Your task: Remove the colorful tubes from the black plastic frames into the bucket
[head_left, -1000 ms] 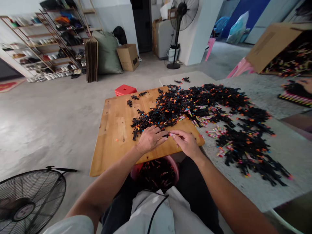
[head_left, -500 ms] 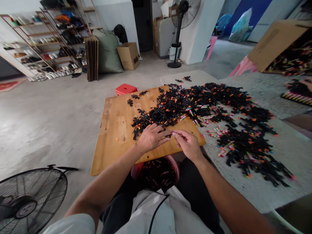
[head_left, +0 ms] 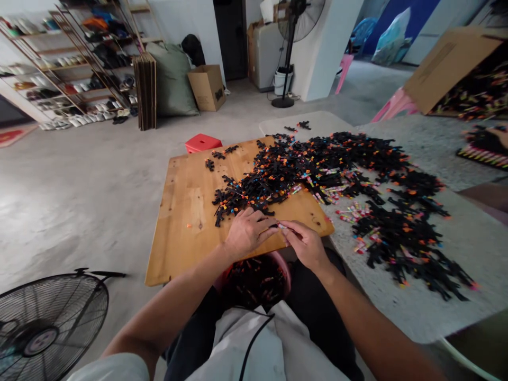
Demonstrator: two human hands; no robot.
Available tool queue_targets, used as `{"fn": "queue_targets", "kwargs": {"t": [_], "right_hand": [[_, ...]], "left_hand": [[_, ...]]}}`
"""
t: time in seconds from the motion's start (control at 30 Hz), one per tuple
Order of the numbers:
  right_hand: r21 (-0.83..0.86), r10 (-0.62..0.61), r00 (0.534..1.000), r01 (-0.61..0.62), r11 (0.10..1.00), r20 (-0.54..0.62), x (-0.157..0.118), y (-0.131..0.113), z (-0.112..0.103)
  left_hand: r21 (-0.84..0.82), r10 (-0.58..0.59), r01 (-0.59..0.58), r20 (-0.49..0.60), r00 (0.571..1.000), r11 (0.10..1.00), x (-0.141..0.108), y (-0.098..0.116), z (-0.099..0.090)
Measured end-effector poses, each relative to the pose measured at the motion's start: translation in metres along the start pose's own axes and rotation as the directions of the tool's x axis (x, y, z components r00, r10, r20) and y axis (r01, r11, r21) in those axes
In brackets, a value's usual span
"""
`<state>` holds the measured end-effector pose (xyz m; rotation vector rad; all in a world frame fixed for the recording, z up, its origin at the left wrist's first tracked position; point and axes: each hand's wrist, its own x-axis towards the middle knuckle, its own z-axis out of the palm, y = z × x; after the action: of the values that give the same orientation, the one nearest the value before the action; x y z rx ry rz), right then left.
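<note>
Over the near edge of the wooden board, my two hands meet fingertip to fingertip. My left hand pinches a small black toy gun, mostly covered by the fingers. My right hand has thumb and forefinger closed on a small pink-and-white tube against the toy's end. How far the two parts are joined is too small to tell. Just beyond lies a heap of black toy guns with orange and blue bits. More colourful tubes lie among the toys on the right.
A pink tub of similar pieces stands below the board, by my legs. The grey table adjoins on the right, with another person's hand at its far side. A floor fan is at left, a red stool behind the board.
My hands stay together and have shifted slightly downward, with the right fingers a little lower on the tube. The whole view has tilted slightly.
</note>
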<state>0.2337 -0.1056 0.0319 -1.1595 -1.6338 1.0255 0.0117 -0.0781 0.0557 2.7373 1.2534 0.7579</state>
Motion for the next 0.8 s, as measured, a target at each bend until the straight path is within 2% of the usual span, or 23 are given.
{"fn": "queue_targets", "kwargs": {"t": [0.1, 0.23, 0.33, 0.43, 0.5, 0.57, 0.63, 0.67, 0.7, 0.8], "right_hand": [[0.041, 0.018, 1.000, -0.019, 0.999, 0.007, -0.006, 0.002, 0.002], [0.059, 0.085, 0.994, -0.088, 0.994, 0.063, -0.010, 0.003, 0.001], [0.087, 0.180, 0.968, -0.197, 0.976, 0.175, -0.018, 0.010, 0.001], [0.105, 0.249, 0.894, -0.307, 0.946, 0.374, -0.034, 0.022, 0.004], [0.062, 0.243, 0.836, -0.312, 0.948, 0.492, -0.046, 0.028, 0.007], [-0.046, 0.201, 0.777, -0.217, 0.975, 0.596, -0.054, 0.033, 0.008], [-0.172, 0.178, 0.723, -0.083, 0.982, 0.668, -0.053, 0.036, 0.004], [-0.218, 0.177, 0.724, -0.037, 0.975, 0.667, -0.047, 0.037, -0.001], [-0.252, 0.176, 0.749, -0.012, 0.968, 0.639, -0.038, 0.039, -0.007], [-0.361, 0.159, 0.908, -0.009, 0.932, 0.388, 0.012, 0.046, -0.033]], "left_hand": [[-0.019, 0.008, -0.007, 0.028, 1.000, 1.000, -0.004, 0.003, 0.001], [-0.041, -0.110, 0.112, 0.044, 0.993, 0.993, -0.015, 0.012, 0.010], [-0.057, -0.191, 0.200, 0.134, 0.972, 0.978, -0.033, 0.023, 0.019], [-0.052, -0.207, 0.233, 0.296, 0.932, 0.971, -0.052, 0.030, 0.017], [-0.035, -0.206, 0.239, 0.397, 0.894, 0.970, -0.058, 0.027, 0.007], [-0.016, -0.227, 0.261, 0.446, 0.866, 0.965, -0.054, 0.018, -0.004], [-0.033, -0.261, 0.304, 0.428, 0.865, 0.952, -0.040, 0.005, -0.010], [-0.060, -0.271, 0.320, 0.396, 0.877, 0.946, -0.030, -0.003, -0.009], [-0.095, -0.270, 0.321, 0.354, 0.896, 0.942, -0.017, -0.009, -0.006], [-0.147, -0.191, 0.230, 0.244, 0.951, 0.962, 0.029, -0.022, 0.018]]}}
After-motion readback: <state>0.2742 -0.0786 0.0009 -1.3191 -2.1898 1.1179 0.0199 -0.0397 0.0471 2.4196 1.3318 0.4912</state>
